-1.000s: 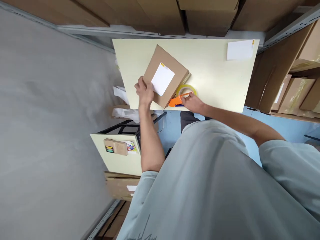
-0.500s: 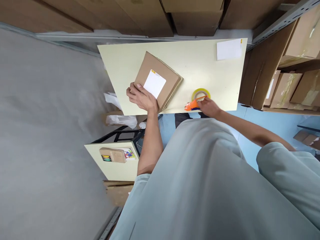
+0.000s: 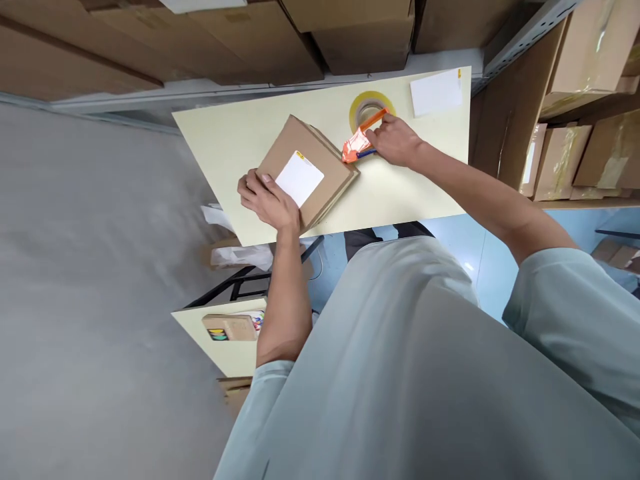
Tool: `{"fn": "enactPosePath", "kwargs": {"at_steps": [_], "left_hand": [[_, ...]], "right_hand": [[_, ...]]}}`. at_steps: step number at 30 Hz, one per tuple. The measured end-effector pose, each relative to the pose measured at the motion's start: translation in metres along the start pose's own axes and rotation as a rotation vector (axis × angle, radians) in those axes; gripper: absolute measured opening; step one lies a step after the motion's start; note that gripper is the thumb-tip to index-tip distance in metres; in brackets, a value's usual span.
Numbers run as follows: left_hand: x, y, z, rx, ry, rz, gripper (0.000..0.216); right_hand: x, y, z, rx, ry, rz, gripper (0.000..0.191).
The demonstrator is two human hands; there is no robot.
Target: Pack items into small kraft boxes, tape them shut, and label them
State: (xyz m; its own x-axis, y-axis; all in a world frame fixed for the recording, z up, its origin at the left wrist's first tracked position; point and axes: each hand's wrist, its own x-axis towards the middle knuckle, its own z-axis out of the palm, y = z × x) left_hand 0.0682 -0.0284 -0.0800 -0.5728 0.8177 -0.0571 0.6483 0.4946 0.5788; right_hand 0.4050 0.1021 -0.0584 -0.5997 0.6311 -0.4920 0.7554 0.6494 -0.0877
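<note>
Box [image 3: 327, 170] lies on the tabletop [image 3: 400, 197], left of middle, turned cornerwise, label [image 3: 300, 179] up.

Head view, only one: left hand [image 3: 270, 200] on the box's left corner, fingers hooked over the edge, thumb on top. Looks like a steadying hold; pressure, can't tell. Right hand [image 3: 397, 139] has fingers wrapped round the orange dispenser [image 3: 356, 145], yellow roll [image 3: 361, 105] on it.

Change in the last half second: dispenser was down by the front edge, now it's at the box's far right side, nose right at the right corner. Contact there, can't tell. Left hand hasn't let go. Means tool and box are now together, one hand per item. Whether any tape is on that side, can't see.

Edges: box's near corner sits about at the tabletop's front edge, no slack toward the body. Left fingers close to the left edge. Roll shows just inside the far edge, shelf boxes [image 3: 360, 50] beyond. Open room: far left strip behind the box, plus right half under the forearm. Sheet [image 3: 436, 93] takes the far right corner.
</note>
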Motion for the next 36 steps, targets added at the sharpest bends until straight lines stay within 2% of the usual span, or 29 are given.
{"fn": "enactPosePath", "kwargs": {"at_steps": [4,6,8,10,13,15,17,20,22,25,28,30,32,36], "left_hand": [[0.032,-0.009,-0.017,-0.05,-0.185,0.127,0.063],[0.047,-0.006,-0.023,-0.109,-0.295,0.175,0.06],[0.048,0.003,-0.023,-0.134,-0.382,0.241,0.057],[0.031,0.015,-0.017,-0.133,-0.445,0.311,0.053],[-0.014,0.026,-0.006,-0.185,-0.458,0.296,0.046],[-0.037,0.027,-0.001,-0.199,-0.457,0.282,0.044],[-0.047,0.024,-0.001,-0.18,-0.458,0.304,0.041],[-0.046,0.02,-0.004,-0.138,-0.456,0.363,0.032],[-0.044,0.021,-0.005,-0.142,-0.457,0.361,0.027],[-0.045,0.024,-0.005,-0.19,-0.478,0.285,0.03],[-0.048,0.026,-0.003,-0.213,-0.497,0.245,0.036],[-0.049,0.023,-0.002,-0.193,-0.503,0.28,0.037],[-0.049,0.02,-0.002,-0.151,-0.505,0.334,0.037],[-0.051,0.018,-0.003,-0.123,-0.537,0.341,0.046]], "right_hand": [[-0.02,-0.033,0.005,-0.036,-0.089,-0.119,0.051],[-0.034,-0.063,0.008,-0.041,-0.13,-0.194,0.054],[-0.044,-0.101,0.013,-0.002,-0.119,-0.244,0.057],[-0.049,-0.14,0.02,0.072,-0.086,-0.25,0.06],[-0.05,-0.184,0.03,0.178,-0.047,-0.195,0.057],[-0.053,-0.198,0.036,0.217,-0.022,-0.161,0.053],[-0.059,-0.202,0.043,0.24,0.001,-0.154,0.053],[-0.082,-0.194,0.057,0.251,-0.004,-0.186,0.056],[-0.105,-0.176,0.07,0.242,-0.037,-0.193,0.059],[-0.139,-0.125,0.088,0.195,-0.107,-0.129,0.06],[-0.146,-0.056,0.087,0.099,-0.135,0.033,0.058],[-0.126,-0.017,0.074,0.032,-0.109,0.079,0.058],[-0.091,0.005,0.059,0.006,-0.036,0.042,0.059],[-0.01,0.01,0.041,0.149,0.048,0.036,0.063]]}}
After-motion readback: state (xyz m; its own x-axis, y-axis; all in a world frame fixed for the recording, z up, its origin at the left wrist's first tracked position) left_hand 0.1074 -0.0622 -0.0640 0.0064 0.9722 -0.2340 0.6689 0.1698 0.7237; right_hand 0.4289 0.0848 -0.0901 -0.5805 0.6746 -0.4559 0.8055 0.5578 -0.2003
